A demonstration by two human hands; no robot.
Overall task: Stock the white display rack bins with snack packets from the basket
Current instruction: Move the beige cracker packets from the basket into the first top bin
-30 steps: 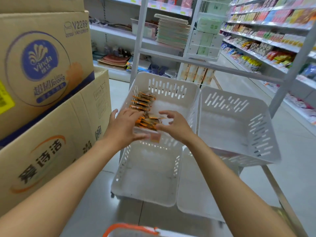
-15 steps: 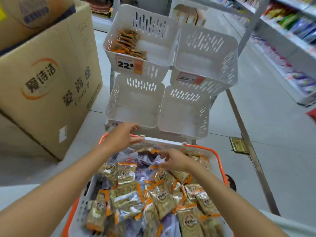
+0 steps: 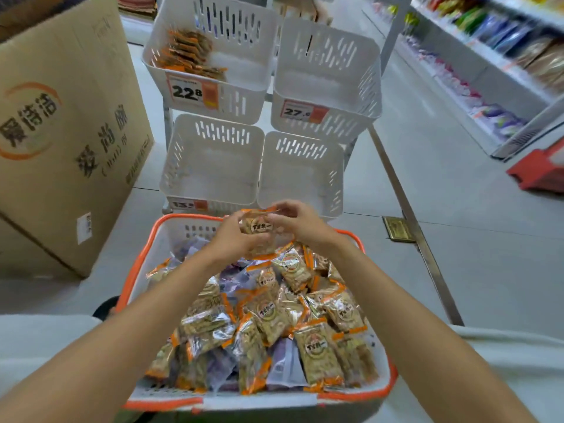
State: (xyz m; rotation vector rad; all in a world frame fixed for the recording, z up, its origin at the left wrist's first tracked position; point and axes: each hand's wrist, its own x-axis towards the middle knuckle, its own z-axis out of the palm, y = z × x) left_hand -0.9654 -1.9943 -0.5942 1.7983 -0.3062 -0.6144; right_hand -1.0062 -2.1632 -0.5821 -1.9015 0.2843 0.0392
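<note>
A white basket with an orange rim (image 3: 143, 267) sits in front of me, heaped with several orange and purple snack packets (image 3: 274, 319). Above its far end my left hand (image 3: 232, 239) and my right hand (image 3: 299, 222) both grip one orange snack packet (image 3: 259, 225) between them. The white display rack stands just beyond. Its upper left bin (image 3: 244, 99) holds a row of orange packets (image 3: 189, 53). The upper right bin (image 3: 326, 80), lower left bin (image 3: 213, 160) and lower right bin (image 3: 300, 172) hold nothing.
Large cardboard boxes (image 3: 70, 132) stand at the left beside the rack. A shop shelf with packaged goods (image 3: 500, 71) runs along the right, with a red crate (image 3: 540, 169) on the floor. A metal floor strip (image 3: 418, 239) crosses the grey floor right of the basket.
The view dropped from the upper bin to the basket. Both hands left the bin, reached into the basket, and now hold one orange packet raised above the heap.
</note>
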